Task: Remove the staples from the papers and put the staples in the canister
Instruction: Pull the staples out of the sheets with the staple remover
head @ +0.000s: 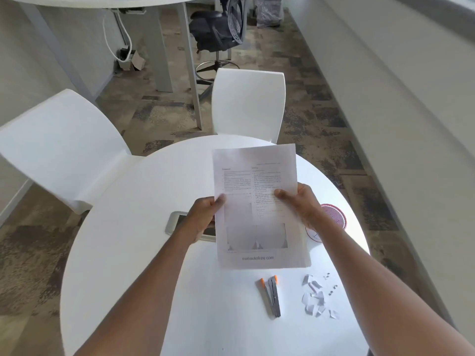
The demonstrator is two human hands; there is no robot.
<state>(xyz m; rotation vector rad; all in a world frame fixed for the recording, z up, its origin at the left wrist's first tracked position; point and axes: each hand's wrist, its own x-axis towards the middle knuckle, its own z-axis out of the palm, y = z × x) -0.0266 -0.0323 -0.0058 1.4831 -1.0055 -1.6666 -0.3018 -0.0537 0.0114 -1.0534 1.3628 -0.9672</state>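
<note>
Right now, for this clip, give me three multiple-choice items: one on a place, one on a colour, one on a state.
1. Where does the staple remover lie?
A. on the round table, nearer the person than the papers
B. on a chair
C. in the left hand

2. What colour are the remover's tips?
A. blue
B. orange
C. green

3. How are the papers held?
A. flat on the table, untouched
B. by one hand only
C. by both hands

Key: 1 A, it rests on the table below the sheet's bottom edge. 2 B, both tips show orange. 3 C, the left hand and right hand grip opposite edges.
</note>
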